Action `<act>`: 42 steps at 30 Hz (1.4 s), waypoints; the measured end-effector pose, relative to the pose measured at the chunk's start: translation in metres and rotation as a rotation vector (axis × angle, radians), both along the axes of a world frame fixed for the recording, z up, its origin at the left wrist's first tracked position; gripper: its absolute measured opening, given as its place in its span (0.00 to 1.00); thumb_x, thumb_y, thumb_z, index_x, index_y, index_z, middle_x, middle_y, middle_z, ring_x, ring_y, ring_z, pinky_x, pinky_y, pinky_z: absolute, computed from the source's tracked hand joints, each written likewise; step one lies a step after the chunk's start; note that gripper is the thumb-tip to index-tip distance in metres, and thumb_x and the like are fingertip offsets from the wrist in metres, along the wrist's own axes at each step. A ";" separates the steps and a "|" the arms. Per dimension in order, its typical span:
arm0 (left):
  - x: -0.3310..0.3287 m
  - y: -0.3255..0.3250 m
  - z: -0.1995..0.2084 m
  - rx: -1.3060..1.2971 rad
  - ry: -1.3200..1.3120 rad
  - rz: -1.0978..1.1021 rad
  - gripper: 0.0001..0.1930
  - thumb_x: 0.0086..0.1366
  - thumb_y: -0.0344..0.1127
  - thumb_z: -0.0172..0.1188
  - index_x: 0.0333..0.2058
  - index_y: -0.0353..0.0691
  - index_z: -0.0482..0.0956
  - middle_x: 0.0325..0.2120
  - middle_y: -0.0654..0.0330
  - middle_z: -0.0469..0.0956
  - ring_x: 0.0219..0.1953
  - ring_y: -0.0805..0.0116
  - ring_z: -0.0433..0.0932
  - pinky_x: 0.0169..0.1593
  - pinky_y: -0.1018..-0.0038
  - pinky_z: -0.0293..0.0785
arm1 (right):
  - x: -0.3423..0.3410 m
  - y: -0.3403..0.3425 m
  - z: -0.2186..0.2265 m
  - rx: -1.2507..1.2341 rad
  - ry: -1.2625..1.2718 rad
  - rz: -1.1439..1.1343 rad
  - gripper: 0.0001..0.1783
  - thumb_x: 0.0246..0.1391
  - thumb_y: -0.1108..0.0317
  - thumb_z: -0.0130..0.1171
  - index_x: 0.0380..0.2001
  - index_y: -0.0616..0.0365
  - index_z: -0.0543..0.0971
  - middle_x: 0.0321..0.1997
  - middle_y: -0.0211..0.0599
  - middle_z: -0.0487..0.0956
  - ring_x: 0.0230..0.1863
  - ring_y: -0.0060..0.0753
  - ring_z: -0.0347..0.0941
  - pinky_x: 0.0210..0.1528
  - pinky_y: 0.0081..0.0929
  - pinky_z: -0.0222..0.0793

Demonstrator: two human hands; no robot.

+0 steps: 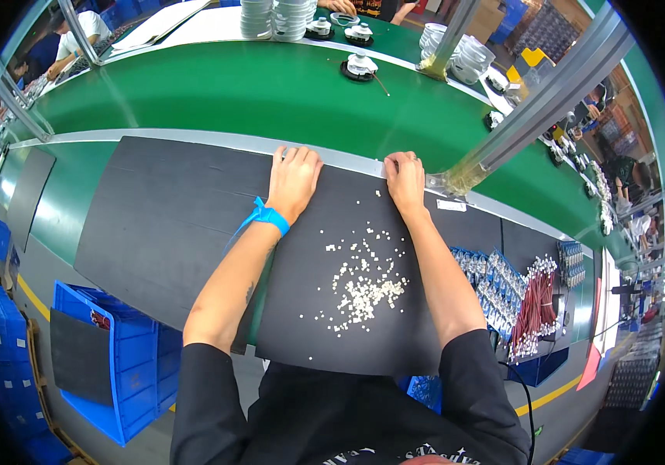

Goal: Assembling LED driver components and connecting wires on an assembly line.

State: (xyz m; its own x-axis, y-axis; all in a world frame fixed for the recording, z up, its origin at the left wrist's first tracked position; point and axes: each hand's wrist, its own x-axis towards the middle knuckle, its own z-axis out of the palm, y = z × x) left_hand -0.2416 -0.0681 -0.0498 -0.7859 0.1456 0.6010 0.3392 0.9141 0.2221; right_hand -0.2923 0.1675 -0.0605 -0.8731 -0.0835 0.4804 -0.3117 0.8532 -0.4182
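A black mat (294,310) lies in front of me, with many small white block-like pieces (367,298) scattered over it, densest near the middle. My left hand (295,182), with a blue band (272,217) on its wrist, is closed at the mat's far left corner. At the far right corner my right hand (405,182) has its fingers curled and pressed together on the edge. Both hands grip the mat's far edge beside the metal rail (348,160); their fingertips are partly hidden. The pieces lie between my forearms.
Beyond the rail runs a green conveyor (216,85) carrying white-and-black round units (359,67). A metal post (534,101) rises at right. Blue circuit boards (491,287) and dark-red wire bundles (535,310) lie right. Another black mat (170,217) and a blue crate (135,364) are left.
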 end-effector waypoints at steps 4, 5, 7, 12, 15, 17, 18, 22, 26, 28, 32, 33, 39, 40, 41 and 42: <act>0.049 0.021 0.009 0.247 -0.201 -0.425 0.06 0.59 0.36 0.60 0.30 0.41 0.76 0.35 0.59 0.77 0.43 0.58 0.74 0.55 0.54 0.63 | -0.008 0.006 -0.008 -0.142 -0.026 0.046 0.10 0.51 0.66 0.59 0.33 0.60 0.81 0.35 0.46 0.77 0.40 0.50 0.72 0.43 0.43 0.67; 0.069 0.029 0.010 0.229 -0.239 -0.509 0.07 0.58 0.38 0.60 0.29 0.41 0.76 0.36 0.59 0.77 0.45 0.57 0.74 0.56 0.54 0.62 | -0.009 0.008 -0.009 -0.193 -0.031 0.052 0.10 0.50 0.65 0.60 0.34 0.59 0.82 0.35 0.46 0.77 0.40 0.50 0.72 0.43 0.42 0.67; 0.099 0.033 0.014 0.125 -0.223 -0.629 0.09 0.58 0.41 0.61 0.31 0.41 0.77 0.40 0.59 0.77 0.51 0.57 0.71 0.60 0.53 0.59 | -0.009 -0.003 0.002 -0.141 -0.021 0.098 0.11 0.49 0.64 0.61 0.33 0.58 0.82 0.34 0.45 0.77 0.39 0.48 0.72 0.43 0.41 0.67; 0.138 0.001 0.050 -0.018 -0.312 -0.508 0.24 0.57 0.47 0.62 0.49 0.40 0.74 0.59 0.50 0.62 0.64 0.49 0.57 0.65 0.50 0.50 | -0.019 -0.016 0.001 -0.087 -0.024 0.201 0.09 0.46 0.64 0.62 0.29 0.58 0.83 0.33 0.43 0.77 0.38 0.47 0.72 0.42 0.40 0.67; 0.164 -0.041 0.058 -0.155 -0.419 -0.161 0.33 0.57 0.50 0.61 0.59 0.42 0.65 0.64 0.47 0.53 0.67 0.41 0.46 0.65 0.44 0.41 | -0.020 -0.016 0.000 -0.073 -0.005 0.242 0.08 0.47 0.66 0.60 0.29 0.58 0.82 0.33 0.43 0.76 0.39 0.48 0.72 0.42 0.40 0.67; 0.184 -0.056 0.041 -0.104 -0.542 -0.039 0.36 0.57 0.53 0.59 0.61 0.41 0.63 0.65 0.45 0.51 0.67 0.38 0.42 0.65 0.43 0.37 | -0.023 -0.022 -0.001 0.007 0.033 0.266 0.07 0.48 0.67 0.59 0.28 0.58 0.81 0.33 0.44 0.76 0.39 0.49 0.72 0.41 0.40 0.67; 0.189 -0.057 0.039 -0.145 -0.537 -0.047 0.37 0.57 0.54 0.58 0.60 0.38 0.63 0.64 0.43 0.50 0.67 0.36 0.42 0.65 0.43 0.36 | -0.025 -0.025 -0.001 0.050 0.052 0.283 0.07 0.49 0.67 0.58 0.28 0.59 0.80 0.33 0.44 0.76 0.39 0.49 0.72 0.41 0.41 0.67; 0.191 -0.042 0.037 -0.050 -0.519 -0.059 0.37 0.58 0.53 0.59 0.60 0.36 0.62 0.64 0.41 0.50 0.66 0.35 0.42 0.65 0.43 0.36 | -0.028 -0.034 0.003 -0.034 -0.053 0.348 0.07 0.51 0.67 0.56 0.28 0.60 0.78 0.33 0.45 0.76 0.39 0.49 0.72 0.42 0.42 0.67; 0.188 -0.037 0.032 -0.018 -0.452 -0.032 0.35 0.57 0.52 0.60 0.59 0.36 0.64 0.63 0.41 0.53 0.66 0.35 0.44 0.65 0.44 0.38 | -0.030 -0.043 0.007 -0.003 -0.062 0.364 0.09 0.53 0.68 0.54 0.28 0.63 0.77 0.34 0.46 0.76 0.39 0.50 0.72 0.43 0.43 0.66; 0.189 -0.037 0.033 -0.014 -0.443 -0.035 0.35 0.58 0.51 0.60 0.58 0.36 0.65 0.63 0.41 0.53 0.66 0.36 0.45 0.65 0.44 0.38 | -0.032 -0.042 0.006 0.088 -0.038 0.357 0.09 0.54 0.67 0.53 0.29 0.64 0.77 0.34 0.47 0.76 0.39 0.50 0.72 0.44 0.43 0.66; 0.191 -0.037 0.032 -0.014 -0.451 -0.034 0.34 0.58 0.50 0.59 0.58 0.36 0.65 0.63 0.41 0.53 0.66 0.36 0.45 0.65 0.45 0.40 | -0.028 -0.021 0.012 0.042 -0.044 0.347 0.11 0.56 0.66 0.52 0.31 0.66 0.75 0.34 0.49 0.75 0.40 0.52 0.71 0.45 0.42 0.66; 0.191 -0.038 0.032 -0.009 -0.454 -0.037 0.34 0.58 0.50 0.59 0.58 0.36 0.65 0.63 0.41 0.53 0.66 0.36 0.45 0.65 0.46 0.40 | -0.022 -0.012 0.017 -0.040 -0.059 0.352 0.11 0.57 0.66 0.52 0.31 0.66 0.75 0.34 0.49 0.75 0.41 0.52 0.71 0.45 0.42 0.66; 0.171 -0.030 0.037 0.006 -0.427 -0.152 0.37 0.60 0.50 0.57 0.58 0.26 0.60 0.63 0.38 0.52 0.66 0.37 0.45 0.66 0.50 0.42 | 0.063 0.025 0.021 -0.172 -0.190 0.407 0.07 0.48 0.72 0.59 0.29 0.64 0.74 0.51 0.53 0.74 0.54 0.54 0.70 0.54 0.38 0.65; 0.156 -0.023 0.039 0.002 -0.398 -0.183 0.37 0.61 0.50 0.56 0.58 0.24 0.59 0.63 0.37 0.51 0.66 0.38 0.45 0.67 0.51 0.43 | 0.061 0.030 0.017 -0.148 -0.109 0.416 0.07 0.47 0.73 0.57 0.31 0.64 0.74 0.54 0.53 0.73 0.56 0.55 0.68 0.57 0.38 0.64; 0.141 -0.014 0.038 0.001 -0.384 -0.211 0.37 0.62 0.50 0.55 0.58 0.23 0.58 0.62 0.36 0.51 0.66 0.38 0.45 0.67 0.52 0.43 | 0.058 0.032 0.015 -0.165 -0.096 0.393 0.08 0.47 0.74 0.57 0.32 0.64 0.73 0.54 0.54 0.73 0.57 0.55 0.68 0.57 0.38 0.63; 0.126 -0.009 0.035 -0.010 -0.371 -0.228 0.37 0.63 0.50 0.54 0.58 0.22 0.56 0.62 0.35 0.51 0.66 0.38 0.45 0.67 0.53 0.43 | 0.055 0.026 0.013 -0.193 -0.084 0.380 0.09 0.46 0.74 0.56 0.33 0.64 0.73 0.54 0.55 0.72 0.57 0.56 0.67 0.58 0.38 0.63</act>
